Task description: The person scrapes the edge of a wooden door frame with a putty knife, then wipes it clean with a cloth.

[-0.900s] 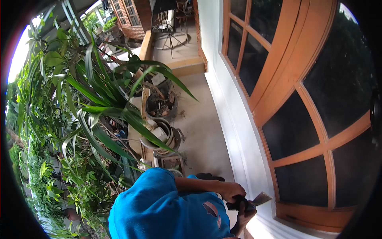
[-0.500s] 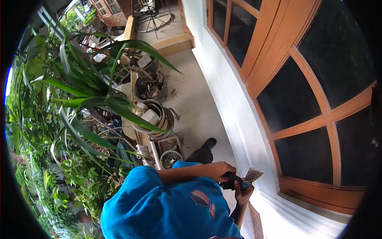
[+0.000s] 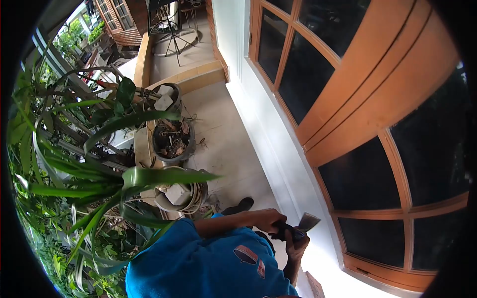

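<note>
Your right hand [image 3: 297,247] is wrapped around the scraper [image 3: 309,222] close to the base of its broad flat blade, and the blade sticks out past your fingers, clear of them. Your left hand [image 3: 268,219] is just beside it, fingers curled closed on a dark item [image 3: 281,231] that lies between the two hands; you cannot tell from here whether that is the scraper's handle or a separate piece. The scraper is held up in front of your body, its blade seen against the lower part of the white wall [image 3: 278,154] on your right.

Below your hands is your blue shirt [image 3: 198,258], with a printed emblem [image 3: 245,254] on the chest. One dark shoe [image 3: 245,203] shows on the walkway [image 3: 226,134] beyond your left forearm.

On your left, a long-leaved plant [image 3: 129,181] arches over the walkway's left edge, partly covering the nearest pot [image 3: 161,202], which has a pale block [image 3: 177,194] in it. Just past that is a black pot [image 3: 176,158] with dry leaves inside, then another pot holding two pale blocks [image 3: 163,103].

On your right, the orange-brown window frame [image 3: 357,119], with dark panes, rises from the white wall. At the walkway's far end is a pale yellow step [image 3: 201,77]; beyond it are a black tripod [image 3: 175,44] and, farther to the left, a brick wall with windows [image 3: 121,38].
</note>
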A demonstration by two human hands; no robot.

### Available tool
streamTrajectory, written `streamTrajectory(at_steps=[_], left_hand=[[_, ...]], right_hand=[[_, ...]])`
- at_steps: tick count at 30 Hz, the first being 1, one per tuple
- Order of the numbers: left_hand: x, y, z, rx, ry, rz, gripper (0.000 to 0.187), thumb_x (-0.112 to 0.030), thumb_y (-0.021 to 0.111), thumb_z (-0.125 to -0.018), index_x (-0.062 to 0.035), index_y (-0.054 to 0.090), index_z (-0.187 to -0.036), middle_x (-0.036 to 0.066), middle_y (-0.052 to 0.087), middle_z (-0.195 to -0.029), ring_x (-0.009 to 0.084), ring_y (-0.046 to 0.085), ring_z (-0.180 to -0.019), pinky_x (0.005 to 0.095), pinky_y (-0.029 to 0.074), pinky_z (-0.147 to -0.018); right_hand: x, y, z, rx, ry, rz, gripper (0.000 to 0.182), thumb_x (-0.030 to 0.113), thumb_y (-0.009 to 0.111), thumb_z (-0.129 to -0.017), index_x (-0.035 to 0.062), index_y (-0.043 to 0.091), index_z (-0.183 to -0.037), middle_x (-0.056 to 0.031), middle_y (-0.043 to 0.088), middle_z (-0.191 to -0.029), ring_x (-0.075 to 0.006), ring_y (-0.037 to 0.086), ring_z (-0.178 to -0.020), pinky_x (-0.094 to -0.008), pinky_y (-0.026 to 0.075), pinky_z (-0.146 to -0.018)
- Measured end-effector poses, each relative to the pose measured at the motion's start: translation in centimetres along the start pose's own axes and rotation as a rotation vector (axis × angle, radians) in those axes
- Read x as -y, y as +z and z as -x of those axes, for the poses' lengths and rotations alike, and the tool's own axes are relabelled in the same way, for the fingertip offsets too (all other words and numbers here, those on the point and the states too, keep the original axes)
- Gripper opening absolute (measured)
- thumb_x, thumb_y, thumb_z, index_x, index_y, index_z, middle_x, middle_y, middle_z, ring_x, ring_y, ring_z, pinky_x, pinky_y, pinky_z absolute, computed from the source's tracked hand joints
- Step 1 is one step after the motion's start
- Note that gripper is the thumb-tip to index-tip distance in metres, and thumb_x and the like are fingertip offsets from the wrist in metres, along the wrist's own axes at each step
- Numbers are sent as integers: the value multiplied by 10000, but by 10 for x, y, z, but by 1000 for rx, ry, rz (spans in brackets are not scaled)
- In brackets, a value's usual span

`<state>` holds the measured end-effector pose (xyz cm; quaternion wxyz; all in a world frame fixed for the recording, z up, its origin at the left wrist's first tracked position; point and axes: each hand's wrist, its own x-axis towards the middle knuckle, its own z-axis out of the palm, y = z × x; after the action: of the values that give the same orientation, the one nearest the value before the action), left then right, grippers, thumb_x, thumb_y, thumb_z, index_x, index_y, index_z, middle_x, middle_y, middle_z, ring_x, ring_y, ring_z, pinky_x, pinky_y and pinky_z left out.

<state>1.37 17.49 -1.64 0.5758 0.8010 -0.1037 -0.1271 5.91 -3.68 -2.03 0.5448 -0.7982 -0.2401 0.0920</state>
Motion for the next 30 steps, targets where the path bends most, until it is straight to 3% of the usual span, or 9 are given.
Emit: streamTrajectory(at_steps=[2,8,12,15,18,23,25,30], left_hand=[[7,-19,6,-60,7,5,232,-125,672,-745,-33,588,-940,177,660,-777,377,657,-779,443,492,-679],[12,-49,5,-116,68,-17,252,-118,653,-759,-47,610,-997,172,672,-773,366,661,-730,419,504,-657],[11,-39,-5,-141,42,-10,252,-117,611,-781,-36,628,-1019,193,672,-798,375,660,-759,426,507,-692],[5,-47,-6,-146,-24,-17,248,-122,588,-788,-23,634,-1011,208,668,-820,385,653,-783,436,504,-720],[14,-45,-12,-159,-62,-84,257,-133,578,-790,-16,635,-1012,224,661,-842,404,640,-808,453,497,-746],[16,-58,-11,-125,-122,-115,276,-158,548,-801,-9,632,-1017,246,650,-862,440,614,-852,493,468,-793],[27,-62,-14,-112,-101,-99,280,-156,542,-799,-9,633,-1019,245,650,-865,437,616,-861,497,462,-806],[41,-109,-23,-46,-172,-170,280,-170,540,-801,-13,638,-1011,239,649,-855,429,620,-863,503,458,-815]], right_hand=[[12,10,-16,139,64,50,240,113,764,-776,-34,618,-898,-118,659,-717,-170,637,-623,-312,519,-573],[29,23,-43,109,-50,27,227,141,749,-785,-24,623,-875,-133,662,-678,-199,655,-605,-322,526,-579],[38,13,-64,210,103,48,237,150,760,-777,-18,625,-876,-134,664,-701,-206,661,-617,-318,526,-589],[39,8,-81,238,41,24,242,150,770,-768,-16,629,-874,-134,666,-718,-210,661,-627,-321,527,-601],[9,11,-90,203,-169,62,241,145,774,-761,-17,632,-869,-136,672,-723,-223,669,-637,-332,530,-611],[-17,31,-93,170,-87,-31,228,95,774,-750,-38,645,-883,-139,679,-735,-202,667,-675,-342,539,-638],[14,35,-94,150,-5,-122,208,68,770,-747,-42,644,-872,-145,683,-735,-192,663,-676,-338,542,-641],[-5,44,-118,291,21,18,294,4,764,-722,-37,637,-983,-133,690,-844,-171,664,-744,-315,539,-673]])
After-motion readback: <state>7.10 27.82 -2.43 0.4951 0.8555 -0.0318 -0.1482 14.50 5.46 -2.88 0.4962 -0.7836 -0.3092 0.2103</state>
